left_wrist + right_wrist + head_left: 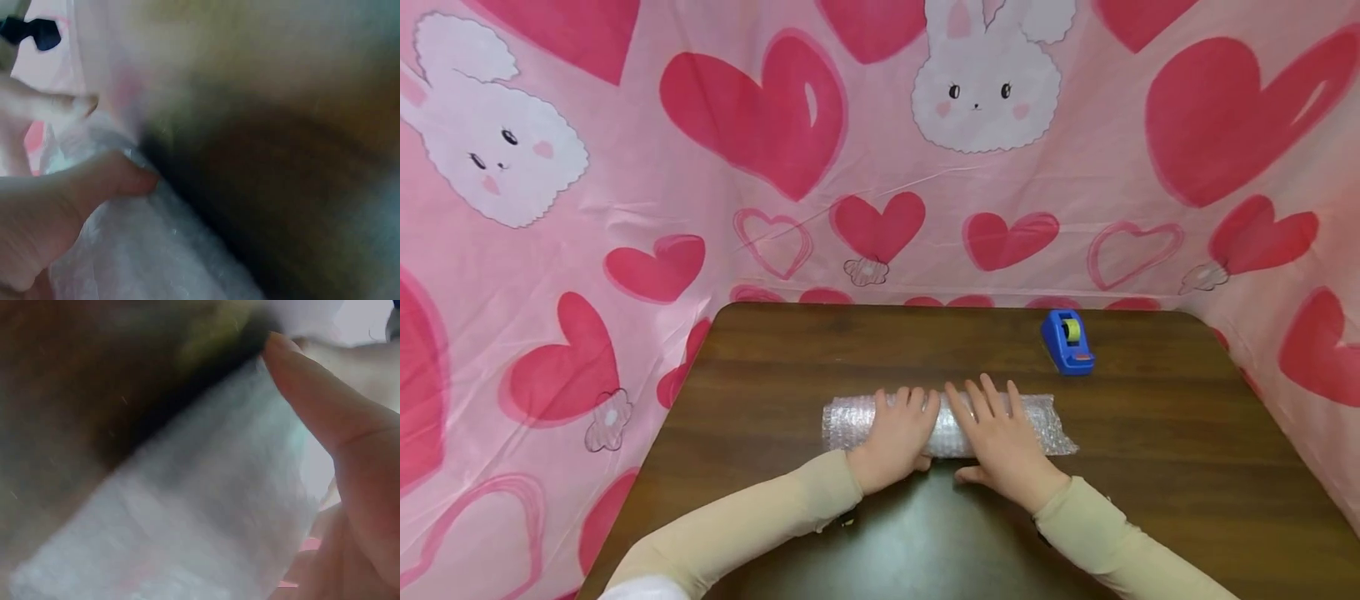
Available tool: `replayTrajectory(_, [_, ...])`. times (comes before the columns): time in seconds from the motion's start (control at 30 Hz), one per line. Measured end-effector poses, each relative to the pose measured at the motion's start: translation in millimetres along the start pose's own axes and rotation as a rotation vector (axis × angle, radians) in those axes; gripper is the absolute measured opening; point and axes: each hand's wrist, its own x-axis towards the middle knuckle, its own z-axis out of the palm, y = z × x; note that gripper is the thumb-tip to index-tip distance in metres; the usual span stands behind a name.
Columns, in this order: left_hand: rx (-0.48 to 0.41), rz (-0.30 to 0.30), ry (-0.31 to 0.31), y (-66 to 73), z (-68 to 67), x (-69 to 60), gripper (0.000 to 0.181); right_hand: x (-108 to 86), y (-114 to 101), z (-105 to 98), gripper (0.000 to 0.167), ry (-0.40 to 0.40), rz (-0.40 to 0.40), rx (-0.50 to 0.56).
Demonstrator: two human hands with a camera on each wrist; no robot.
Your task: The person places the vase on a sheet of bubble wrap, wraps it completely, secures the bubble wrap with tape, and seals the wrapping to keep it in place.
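A roll of clear bubble wrap (951, 437) lies crosswise on the brown table, its loose end flaring out at the right. My left hand (895, 433) rests on top of it, just left of the middle, fingers extended over the far side and thumb at the near side. Beside it my right hand (1003, 442) lies on the roll with straight, spread fingers, its thumb out toward the near side. The left wrist view shows the thumb (106, 181) against the bubble wrap (156, 250). Blur softens the bubble wrap (187, 506) in the right wrist view. Whatever is inside the roll is hidden.
A blue tape dispenser (1067, 343) with yellowish tape stands beyond the roll, at the back right of the wooden table (760, 350). A pink cloth (880, 158) with hearts and rabbits hangs behind the table and along both sides.
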Motion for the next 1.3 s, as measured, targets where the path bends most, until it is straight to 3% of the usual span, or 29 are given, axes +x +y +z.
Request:
replayTrajectory(0.07, [-0.030,0.007,-0.058,-3.5,-2.6,2.0,0.103,-1.6,-3,5,0.125,0.003,-0.008,0.001])
replayTrajectory(0.27, [-0.211,0.013,-0.310,-12.7,-11.2,7.7,0.098,-5.2,-6,15,0.124,0.019,-0.026,0.001])
replayTrajectory(0.4, [-0.254,0.037,-0.353,-18.4,-12.0,10.6,0.092,-4.4,-5,17,0.119,0.058,-0.054,0.008])
replayTrajectory(0.63, [-0.210,0.062,-0.254,-18.9,-10.7,9.9,0.098,0.6,3,13,0.104,0.065,-0.064,0.026])
replayTrajectory(0.97, [-0.013,0.067,0.053,-10.0,-0.6,-11.4,0.102,13.7,7,5,0.101,-0.059,-0.019,0.066])
replayTrajectory(1.3, [0.093,0.027,0.094,-5.8,4.7,-10.7,0.121,20.3,13,2,0.100,-0.145,0.026,0.110])
